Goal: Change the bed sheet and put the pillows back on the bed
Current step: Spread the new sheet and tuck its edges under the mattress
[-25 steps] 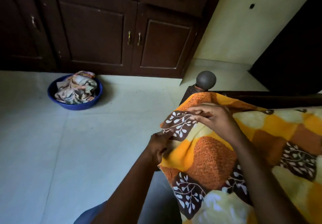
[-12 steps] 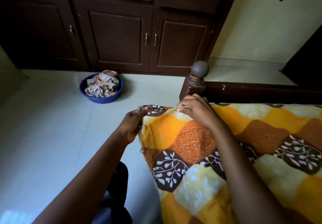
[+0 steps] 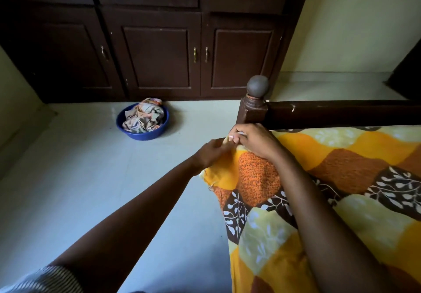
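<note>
A bed sheet [image 3: 341, 178] patterned in orange, yellow and brown with white leaves covers the bed on the right and hangs over its near corner. My left hand [image 3: 210, 153] grips the sheet's corner edge just left of the mattress corner. My right hand [image 3: 252, 140] pinches the same corner right beside it, fingers curled, close under the dark wooden bedpost [image 3: 254, 108] with its round knob. The two hands nearly touch. No pillows are in view.
A dark wooden footboard rail [image 3: 341, 114] runs right from the post. A blue basin [image 3: 142, 130] with crumpled cloth sits on the pale tiled floor by the dark wooden cabinets [image 3: 157, 57]. Open floor lies left of the bed.
Both hands have drawn the sheet corner toward the bedpost and come closer together. The brown leafy corner patch is now folded out of sight. The camera has tilted up.
</note>
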{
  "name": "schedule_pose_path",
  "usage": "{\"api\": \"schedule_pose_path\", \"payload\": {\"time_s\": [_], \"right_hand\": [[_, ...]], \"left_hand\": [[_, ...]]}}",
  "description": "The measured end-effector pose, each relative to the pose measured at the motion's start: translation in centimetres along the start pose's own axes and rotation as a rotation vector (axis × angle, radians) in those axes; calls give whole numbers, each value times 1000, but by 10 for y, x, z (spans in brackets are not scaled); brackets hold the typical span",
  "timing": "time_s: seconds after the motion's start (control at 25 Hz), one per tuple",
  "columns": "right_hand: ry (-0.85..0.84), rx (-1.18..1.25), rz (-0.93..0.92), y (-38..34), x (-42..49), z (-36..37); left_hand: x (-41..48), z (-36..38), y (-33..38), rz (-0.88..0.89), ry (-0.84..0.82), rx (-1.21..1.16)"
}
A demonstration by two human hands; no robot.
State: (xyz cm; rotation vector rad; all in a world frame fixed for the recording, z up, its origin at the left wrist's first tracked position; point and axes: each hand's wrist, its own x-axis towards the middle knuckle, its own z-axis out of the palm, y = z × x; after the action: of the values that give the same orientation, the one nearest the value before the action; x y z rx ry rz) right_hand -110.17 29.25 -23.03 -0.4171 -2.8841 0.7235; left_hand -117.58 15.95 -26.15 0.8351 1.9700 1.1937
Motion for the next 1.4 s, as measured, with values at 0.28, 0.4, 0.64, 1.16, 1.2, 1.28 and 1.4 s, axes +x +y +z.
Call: {"api": "schedule_pose_path", "payload": {"time_s": [0.28,0.4,0.64,1.16,1.2,1.28,1.4], "right_hand": [[73,79,-26,-4,-7,-5],[-34,-4,58,-20,1,-10],[-369,-200,197,-52,47,5],[-672,-531,499,-37,68,39],[-657,-538,500,-39,67,39],[-531,-469,468,-41,61,36],[-378,-396,384,-51,44,30]], "left_hand": [[19,-22,-34,230,27,-254],[30,-35,-44,311,-30,-277],[53,-68,-77,317,-191,-395],[33,7,-134,522,213,194],[33,11,-136,525,224,130],[41,8,-138,524,197,-75],[45,-14,-135,512,-59,-242]]}}
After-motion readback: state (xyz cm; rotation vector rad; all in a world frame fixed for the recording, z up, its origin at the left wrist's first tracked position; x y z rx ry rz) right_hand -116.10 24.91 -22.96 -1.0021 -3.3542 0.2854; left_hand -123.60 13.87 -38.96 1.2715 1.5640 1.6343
